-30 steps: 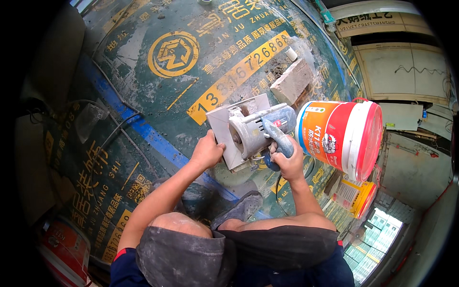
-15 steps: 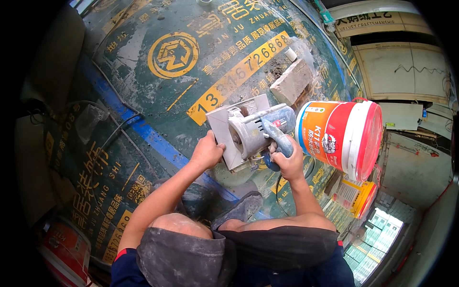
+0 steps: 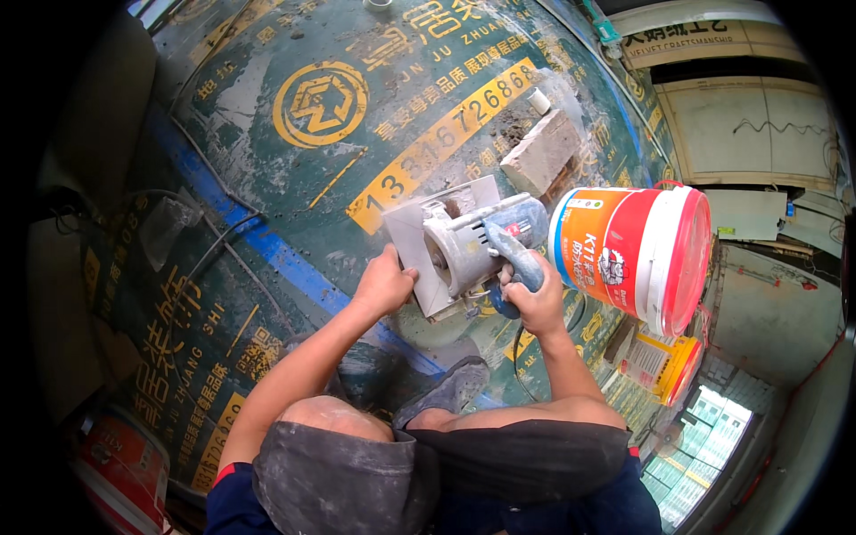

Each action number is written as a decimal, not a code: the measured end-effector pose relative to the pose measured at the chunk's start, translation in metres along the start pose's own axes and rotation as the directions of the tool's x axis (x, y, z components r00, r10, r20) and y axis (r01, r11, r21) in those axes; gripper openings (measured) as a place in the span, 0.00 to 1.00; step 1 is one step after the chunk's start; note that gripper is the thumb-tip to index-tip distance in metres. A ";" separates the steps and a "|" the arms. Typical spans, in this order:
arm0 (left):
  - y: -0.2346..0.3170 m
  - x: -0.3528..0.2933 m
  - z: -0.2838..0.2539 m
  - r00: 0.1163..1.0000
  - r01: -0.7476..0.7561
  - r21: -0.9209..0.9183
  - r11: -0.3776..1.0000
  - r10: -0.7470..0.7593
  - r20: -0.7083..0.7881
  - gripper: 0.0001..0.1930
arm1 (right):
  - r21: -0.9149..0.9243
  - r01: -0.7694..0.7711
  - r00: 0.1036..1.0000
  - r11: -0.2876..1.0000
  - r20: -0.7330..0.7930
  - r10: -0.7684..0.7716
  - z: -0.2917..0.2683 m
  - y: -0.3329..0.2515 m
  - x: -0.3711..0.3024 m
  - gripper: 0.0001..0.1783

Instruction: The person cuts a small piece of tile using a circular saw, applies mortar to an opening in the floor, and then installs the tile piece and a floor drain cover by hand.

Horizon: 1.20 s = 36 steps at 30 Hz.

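My right hand (image 3: 535,296) is wrapped round the blue rear handle of a dusty tile-cutting saw (image 3: 462,254) with a grey metal guard. The saw lies over a pale square tile (image 3: 411,234), its guard and base covering much of the tile's middle. At the tile's near left edge, my left hand (image 3: 387,283) pinches it with the thumb on top; the fingers underneath are partly hidden. An opening shows in the tile near its far side. The blade's cutting edge is hidden beneath the guard.
An orange, red and white bucket (image 3: 615,254) stands close to the right of the saw, with a yellow bucket (image 3: 658,364) nearer me. A rough block (image 3: 540,153) and a short white pipe piece (image 3: 539,101) lie beyond. Black cable (image 3: 209,254) crosses the green floor covering at left.
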<state>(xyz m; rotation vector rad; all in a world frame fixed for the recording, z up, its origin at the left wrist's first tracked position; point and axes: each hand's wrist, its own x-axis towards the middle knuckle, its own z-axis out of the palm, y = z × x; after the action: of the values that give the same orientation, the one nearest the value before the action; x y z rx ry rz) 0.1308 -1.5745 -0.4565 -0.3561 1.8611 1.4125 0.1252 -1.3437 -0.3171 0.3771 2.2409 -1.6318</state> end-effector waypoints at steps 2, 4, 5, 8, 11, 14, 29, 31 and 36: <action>-0.004 0.001 0.001 1.000 -0.007 -0.009 1.000 0.007 -0.001 0.20 | 0.001 0.000 1.000 1.000 0.003 0.000 0.001 0.001 0.001 0.08; -0.003 0.001 0.001 1.000 -0.016 -0.021 1.000 0.016 0.001 0.20 | -0.001 0.001 1.000 1.000 0.002 -0.001 0.000 0.001 0.001 0.09; -0.003 0.001 0.001 1.000 -0.019 -0.028 0.999 0.019 0.001 0.20 | -0.005 -0.003 1.000 1.000 -0.001 0.003 0.000 0.000 0.001 0.08; 0.002 -0.001 0.001 1.000 -0.009 -0.003 1.000 0.009 -0.003 0.21 | -0.023 -0.016 1.000 1.000 -0.010 0.015 -0.001 -0.001 0.000 0.08; 0.006 -0.002 0.000 1.000 0.002 -0.007 1.000 -0.002 0.007 0.21 | -0.047 -0.011 1.000 0.999 -0.016 0.010 -0.003 0.001 0.001 0.09; -0.003 0.000 0.002 0.999 -0.039 0.030 0.999 0.040 -0.027 0.18 | -0.060 0.008 1.000 0.998 -0.005 -0.009 -0.001 -0.001 0.001 0.11; -0.001 0.000 0.004 0.998 -0.058 0.018 0.998 0.058 -0.016 0.18 | -0.055 -0.009 1.000 0.998 -0.006 0.009 -0.004 0.005 0.005 0.09; 0.000 -0.001 0.003 0.999 -0.038 -0.010 0.999 0.038 -0.015 0.19 | -0.050 -0.007 1.000 0.999 -0.007 0.007 -0.002 0.004 0.006 0.09; 0.007 -0.005 -0.001 1.000 0.002 -0.040 0.999 -0.001 0.008 0.20 | -0.055 0.000 1.000 0.998 0.025 0.001 -0.004 0.007 0.007 0.15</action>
<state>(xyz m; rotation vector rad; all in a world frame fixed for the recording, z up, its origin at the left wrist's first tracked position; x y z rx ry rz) 0.1292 -1.5735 -0.4478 -0.3713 1.8280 1.4502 0.1208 -1.3376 -0.3246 0.3410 2.2616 -1.5617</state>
